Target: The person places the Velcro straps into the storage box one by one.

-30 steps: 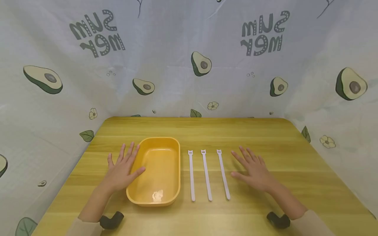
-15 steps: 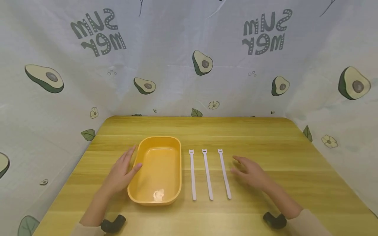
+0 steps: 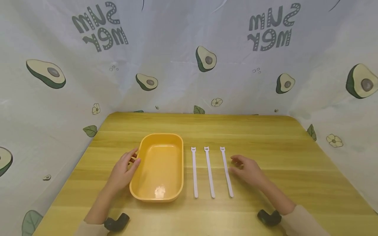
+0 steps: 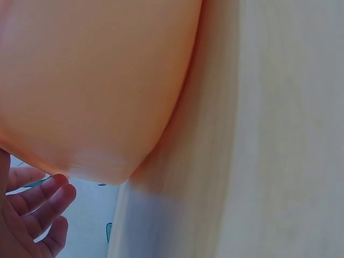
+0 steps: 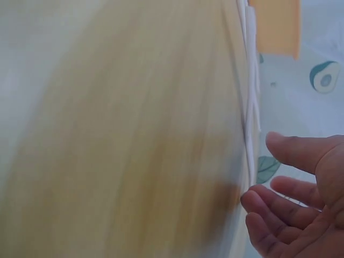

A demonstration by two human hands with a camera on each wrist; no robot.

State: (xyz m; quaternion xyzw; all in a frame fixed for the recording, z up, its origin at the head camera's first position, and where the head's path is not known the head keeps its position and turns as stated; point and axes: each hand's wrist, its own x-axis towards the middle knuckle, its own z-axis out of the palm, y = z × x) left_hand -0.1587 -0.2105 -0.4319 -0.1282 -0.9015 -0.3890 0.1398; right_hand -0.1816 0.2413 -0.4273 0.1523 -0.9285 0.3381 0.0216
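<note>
On the left of the table stands a yellow rectangular tray (image 3: pixel 160 164) with rounded corners. My left hand (image 3: pixel 121 170) is at its left rim, the thumb lapping over the edge and the other fingers loosely bent outside it. In the left wrist view, fingertips (image 4: pixel 67 189) show right beside the tray's wall (image 4: pixel 102 91). Three white slotted-head cable ties lie side by side: a left one (image 3: pixel 194 173), a middle one (image 3: pixel 210 173) and a right one (image 3: pixel 226 173). Just right of the last, my right hand (image 3: pixel 248 170) hovers with thumb and bent fingers apart, holding nothing.
Both hands are over a wood-grain table (image 3: pixel 251 131). Behind and beside it hangs a pale curtain (image 3: pixel 171 42) printed with avocados. A black curved piece sits at the left wrist (image 3: pixel 117 223) and another black piece (image 3: pixel 269 218) at the right one.
Both hands were spread flat with straight fingers; now their fingers are bent. The right hand has drawn in close to the right cable tie. The head view has shifted slightly.
</note>
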